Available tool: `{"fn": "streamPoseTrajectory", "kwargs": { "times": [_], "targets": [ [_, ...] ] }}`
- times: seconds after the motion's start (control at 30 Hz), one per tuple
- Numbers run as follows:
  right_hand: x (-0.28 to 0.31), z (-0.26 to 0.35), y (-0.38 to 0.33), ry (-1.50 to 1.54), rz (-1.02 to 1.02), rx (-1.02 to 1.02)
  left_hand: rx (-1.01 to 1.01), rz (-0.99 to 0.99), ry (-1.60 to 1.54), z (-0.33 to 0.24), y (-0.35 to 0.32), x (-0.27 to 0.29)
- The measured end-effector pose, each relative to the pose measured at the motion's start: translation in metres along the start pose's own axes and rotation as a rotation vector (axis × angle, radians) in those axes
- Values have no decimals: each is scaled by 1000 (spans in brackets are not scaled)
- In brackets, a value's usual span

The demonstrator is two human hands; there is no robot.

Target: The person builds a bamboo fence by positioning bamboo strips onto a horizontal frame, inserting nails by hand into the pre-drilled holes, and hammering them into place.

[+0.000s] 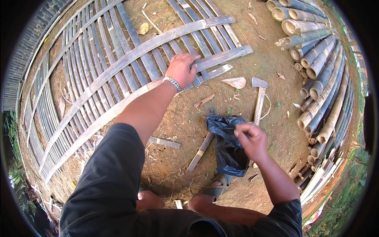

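A lattice of split bamboo slats (126, 51) lies on the ground at the upper left, with long crosspieces over thinner strips. My left hand (182, 72) is closed over the nearest long bamboo crosspiece (223, 58), close to its right end. On the right, a black plastic bag (225, 126) gapes open above my sandalled foot. My right hand (252, 140) is held over the bag's right side with its fingers curled into a pinch. What is between those fingers, if anything, is too small to tell. The bag's contents are in shadow.
A hatchet (259, 98) with a wooden handle lies beyond the bag. Cut bamboo poles (316, 79) are heaped along the right. Short bamboo pieces (201, 152) and dry leaves (235, 82) are scattered on the bare dirt. My sandal (218, 187) is beside the bag's bottom.
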State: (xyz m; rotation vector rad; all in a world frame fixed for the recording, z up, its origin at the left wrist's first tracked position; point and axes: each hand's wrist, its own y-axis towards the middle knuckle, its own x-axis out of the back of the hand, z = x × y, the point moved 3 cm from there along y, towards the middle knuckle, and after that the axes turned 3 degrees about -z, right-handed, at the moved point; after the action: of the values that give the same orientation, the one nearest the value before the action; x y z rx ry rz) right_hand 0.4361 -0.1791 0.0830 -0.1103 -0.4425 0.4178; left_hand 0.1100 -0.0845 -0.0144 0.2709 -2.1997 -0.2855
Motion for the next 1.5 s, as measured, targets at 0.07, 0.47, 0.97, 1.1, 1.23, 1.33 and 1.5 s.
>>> {"fn": "streamPoseTrajectory", "kwargs": {
  "times": [0.07, 0.47, 0.97, 1.1, 1.23, 1.33, 1.5],
  "targets": [
    [-10, 22, 40, 54, -70, 0, -8, 17, 30, -4, -2, 0],
    [-131, -43, 200, 254, -335, -4, -25, 51, 77, -2, -2, -8],
    [-116, -27, 232, -103, -234, 114, 148, 13, 57, -3, 10, -13],
    [-112, -8, 231, -316, -225, 260, 182, 52, 59, -2, 13, -10],
    [-109, -1, 230, -363, -204, 365, 179, 0, 37, -1, 13, -10],
    [-108, -4, 229, -396, -200, 411, 185, 23, -60, -2, 11, -9],
    [-105, -10, 234, -368, -187, 276, 199, -7, -73, 0, 12, -10]
  ]
}}
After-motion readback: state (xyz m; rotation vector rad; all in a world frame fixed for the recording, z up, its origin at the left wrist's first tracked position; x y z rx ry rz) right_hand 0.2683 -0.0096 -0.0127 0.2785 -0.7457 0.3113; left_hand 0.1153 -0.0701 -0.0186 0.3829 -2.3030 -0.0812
